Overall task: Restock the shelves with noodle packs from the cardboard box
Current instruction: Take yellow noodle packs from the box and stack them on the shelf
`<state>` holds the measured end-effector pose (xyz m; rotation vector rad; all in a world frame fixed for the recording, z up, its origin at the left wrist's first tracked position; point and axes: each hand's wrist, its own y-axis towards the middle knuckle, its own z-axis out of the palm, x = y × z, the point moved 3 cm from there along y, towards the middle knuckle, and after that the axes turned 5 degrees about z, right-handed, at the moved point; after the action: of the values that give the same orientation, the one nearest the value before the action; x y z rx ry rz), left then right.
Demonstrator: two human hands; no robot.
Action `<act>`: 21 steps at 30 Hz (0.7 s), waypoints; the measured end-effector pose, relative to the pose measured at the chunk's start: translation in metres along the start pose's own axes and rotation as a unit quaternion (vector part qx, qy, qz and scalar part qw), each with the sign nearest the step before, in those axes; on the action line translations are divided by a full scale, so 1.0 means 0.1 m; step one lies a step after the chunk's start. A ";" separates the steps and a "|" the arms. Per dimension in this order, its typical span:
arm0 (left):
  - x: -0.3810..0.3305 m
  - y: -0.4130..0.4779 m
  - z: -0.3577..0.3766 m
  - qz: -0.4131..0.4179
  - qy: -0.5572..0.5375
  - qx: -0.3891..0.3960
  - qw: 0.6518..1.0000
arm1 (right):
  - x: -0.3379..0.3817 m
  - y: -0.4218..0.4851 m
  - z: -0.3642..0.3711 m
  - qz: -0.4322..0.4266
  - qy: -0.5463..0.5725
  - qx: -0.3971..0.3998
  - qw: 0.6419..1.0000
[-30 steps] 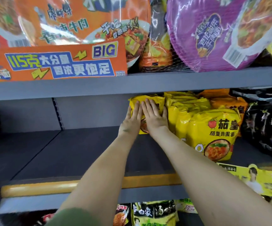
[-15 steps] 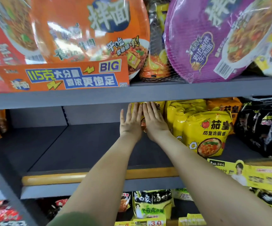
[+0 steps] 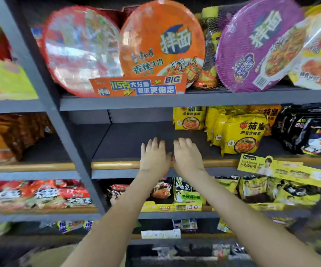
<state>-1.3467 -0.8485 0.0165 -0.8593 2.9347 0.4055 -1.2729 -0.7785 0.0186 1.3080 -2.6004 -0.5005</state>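
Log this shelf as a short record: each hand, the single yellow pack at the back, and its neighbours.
left hand: open, holds nothing, over the front edge of the middle shelf
right hand: open, holds nothing, beside the left hand
yellow pack: upright at the back of that shelf, touched by neither hand
row of yellow packs: just right of it, reaching further forward
black packs: far right of the same shelf

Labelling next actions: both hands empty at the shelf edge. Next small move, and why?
Probably pull both hands back to fetch a fresh pack. The left hand and right hand are open, holding nothing; the yellow pack stands unaided, with bare shelf left of it.
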 end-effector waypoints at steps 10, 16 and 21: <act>0.82 -2.16 0.11 -0.086 -0.056 0.003 0.995 | 1.28 -1.48 0.21 -0.141 0.131 0.030 0.981; 1.64 -3.34 0.73 -0.179 -0.059 0.116 0.975 | 2.11 -2.23 0.82 -0.217 0.141 0.187 0.948; 2.60 -4.17 1.46 -0.270 -0.088 0.219 0.933 | 2.78 -2.69 1.62 -0.245 0.120 0.295 0.916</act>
<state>-1.3450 -1.2837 -0.2546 -1.3892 2.3362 -0.1913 -1.2893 -1.1164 -0.2289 2.0686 -2.2749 0.4154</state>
